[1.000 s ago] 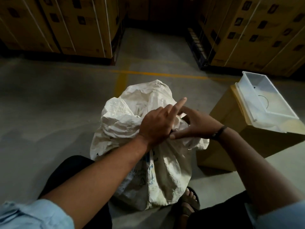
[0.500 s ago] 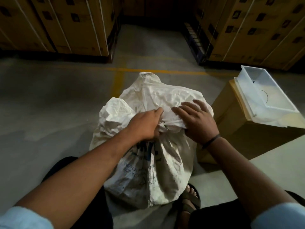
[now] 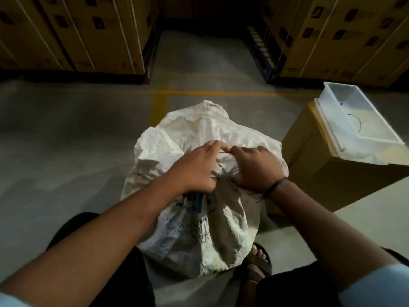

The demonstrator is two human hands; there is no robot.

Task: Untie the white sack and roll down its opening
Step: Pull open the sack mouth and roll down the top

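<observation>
Currently I've got left hand & right hand each gripping bunched top of white sack, w/ sack upright on floor.

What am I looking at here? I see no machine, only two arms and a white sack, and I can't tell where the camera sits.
There is no machine: a person works with bare hands. Every picture comes from one wide-angle camera worn on the head, looking forward and down, so the arms reach in from the bottom edge. The white sack stands on the concrete floor between the person's legs. The left hand and the right hand both grip the bunched fabric at its neck. The tie itself is hidden under the fingers, so I cannot tell whether it is undone. To the right stands a cardboard box with a clear plastic tray on top. Stacked cartons line the back.
</observation>
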